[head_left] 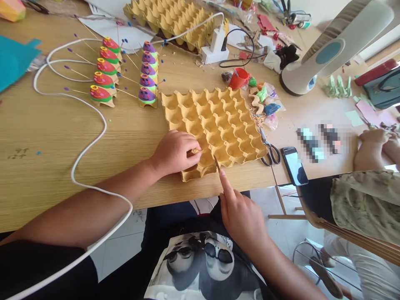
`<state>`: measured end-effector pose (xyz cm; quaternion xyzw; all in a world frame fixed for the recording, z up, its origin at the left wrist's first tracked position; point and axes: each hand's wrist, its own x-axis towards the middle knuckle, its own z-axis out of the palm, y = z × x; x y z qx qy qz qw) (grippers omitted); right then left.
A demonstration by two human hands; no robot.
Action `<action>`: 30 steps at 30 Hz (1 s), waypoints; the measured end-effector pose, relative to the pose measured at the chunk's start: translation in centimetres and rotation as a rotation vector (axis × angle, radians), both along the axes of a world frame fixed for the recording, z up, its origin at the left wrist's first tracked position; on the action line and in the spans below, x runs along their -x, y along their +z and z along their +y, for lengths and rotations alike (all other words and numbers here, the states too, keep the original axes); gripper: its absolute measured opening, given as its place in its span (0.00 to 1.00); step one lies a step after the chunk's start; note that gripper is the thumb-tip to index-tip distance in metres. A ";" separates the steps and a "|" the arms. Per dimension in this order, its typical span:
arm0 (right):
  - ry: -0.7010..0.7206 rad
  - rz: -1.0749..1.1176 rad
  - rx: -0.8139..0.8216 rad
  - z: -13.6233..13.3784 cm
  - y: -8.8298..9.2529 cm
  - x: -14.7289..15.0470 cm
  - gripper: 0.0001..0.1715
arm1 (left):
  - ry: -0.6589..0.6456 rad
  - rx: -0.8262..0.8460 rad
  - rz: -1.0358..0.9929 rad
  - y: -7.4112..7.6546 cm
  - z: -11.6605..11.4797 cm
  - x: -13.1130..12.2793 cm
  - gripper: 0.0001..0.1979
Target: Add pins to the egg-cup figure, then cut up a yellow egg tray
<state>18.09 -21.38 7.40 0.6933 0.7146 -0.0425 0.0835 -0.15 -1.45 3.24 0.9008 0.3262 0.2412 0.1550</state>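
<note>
A yellow cardboard egg tray lies on the table in front of me, its near edge close to the table's front edge. My left hand is closed on the tray's near left part, thumb and fingers pinching one of its raised peaks. Below the near edge, my right hand grips a narrow-bladed knife, index finger stretched along it; the handle is hidden in the palm. The blade's tip touches the tray between two rows of cups. Scissors with dark handles lie at the tray's right corner.
Painted egg-cup caterpillars, one red-green and one purple, stand at left near a white cable. More trays, a power adapter, red cup, white fan and phone surround me. Another person's hands rest at right.
</note>
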 end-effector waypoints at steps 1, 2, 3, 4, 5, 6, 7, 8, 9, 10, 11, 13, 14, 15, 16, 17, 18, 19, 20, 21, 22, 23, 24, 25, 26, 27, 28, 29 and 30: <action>0.011 0.003 -0.003 -0.7 0.1 -0.2 0.43 | -0.001 0.003 -0.003 0.0 0.0 0.0 0.09; 0.017 0.004 -0.007 -1.2 0.1 -0.4 0.44 | -0.006 0.005 -0.005 0.0 0.0 0.0 0.09; 0.014 0.003 -0.007 -1.6 0.1 -0.5 0.45 | -0.013 0.005 -0.006 0.0 0.0 0.0 0.09; 0.015 0.004 -0.003 -1.7 0.1 -0.5 0.45 | -0.019 0.004 -0.006 0.0 0.0 0.0 0.09; 0.012 0.001 0.002 -1.4 0.0 -0.4 0.44 | -0.023 0.001 -0.004 0.0 0.0 0.0 0.09; 0.008 -0.001 0.010 -0.9 0.0 -0.3 0.44 | -0.024 -0.001 0.000 0.0 0.1 0.0 0.09; 0.005 -0.005 0.021 -0.3 -0.1 -0.1 0.43 | -0.025 -0.003 0.005 0.0 0.1 0.0 0.09; -0.012 -0.016 0.028 0.4 -0.1 0.0 0.43 | -0.026 -0.005 0.008 0.0 0.1 0.0 0.09; -0.022 -0.016 0.041 0.9 -0.1 0.2 0.42 | -0.027 -0.007 0.011 0.0 0.1 0.0 0.09; -0.024 -0.011 0.051 1.2 -0.1 0.2 0.41 | -0.026 -0.006 0.011 0.0 0.1 0.0 0.09; -0.025 -0.011 0.052 1.3 -0.1 0.2 0.41 | -0.023 -0.003 0.008 0.0 0.1 0.0 0.09; -0.014 -0.011 0.045 0.5 0.0 0.0 0.42 | -0.009 0.006 -0.004 -0.1 0.0 0.0 0.09; -0.006 -0.011 0.039 -0.2 0.0 -0.1 0.42 | -0.001 0.011 -0.010 -0.1 0.0 0.0 0.09; 0.002 -0.008 0.041 -0.9 0.0 -0.3 0.43 | 0.002 0.013 -0.015 -0.1 0.0 0.0 0.10; 0.001 -0.009 0.041 -1.4 0.0 -0.4 0.43 | 0.000 0.013 -0.016 -0.2 0.0 0.0 0.10; -0.004 -0.007 0.043 -1.6 -0.1 -0.5 0.43 | -0.004 0.011 -0.015 -0.2 0.0 0.0 0.09; -0.008 -0.006 0.046 -1.6 -0.1 -0.4 0.43 | -0.010 0.009 -0.012 -0.2 0.0 0.0 0.09; -0.013 -0.005 0.046 -1.3 -0.2 -0.3 0.42 | -0.017 0.005 -0.008 -0.2 0.0 0.0 0.09; -0.016 -0.003 0.044 -0.8 -0.3 -0.2 0.42 | -0.022 0.002 -0.004 -0.1 0.1 0.0 0.09; -0.019 -0.003 0.043 -0.1 -0.4 -0.1 0.41 | -0.025 -0.001 0.000 -0.1 0.1 0.0 0.09; -0.024 -0.002 0.037 0.5 -0.5 0.0 0.41 | -0.025 -0.004 0.004 -0.1 0.1 0.0 0.09; -0.028 0.003 0.036 0.9 -0.5 0.1 0.40 | -0.023 -0.005 0.008 0.0 0.1 0.0 0.09; -0.031 0.006 0.035 1.1 -0.5 0.1 0.40 | -0.019 -0.006 0.010 0.0 0.0 0.0 0.09; -0.032 0.010 0.034 1.0 -0.5 0.0 0.40 | -0.012 -0.005 0.010 0.1 0.0 -0.1 0.10; -0.028 0.014 0.036 0.6 -0.4 -0.1 0.41 | -0.007 -0.003 0.007 0.1 0.0 -0.1 0.10; -0.023 0.018 0.036 0.1 -0.3 -0.2 0.41 | -0.006 -0.001 0.004 0.1 0.0 -0.1 0.10; -0.015 0.023 0.039 -0.5 -0.2 -0.3 0.41 | -0.007 0.001 0.000 0.0 0.0 -0.1 0.10; -0.013 0.025 0.040 -0.9 -0.2 -0.4 0.42 | -0.013 0.002 -0.003 0.0 0.0 -0.1 0.10; -0.012 0.026 0.041 -1.1 -0.1 -0.4 0.41 | -0.020 0.003 -0.002 0.0 0.0 0.0 0.10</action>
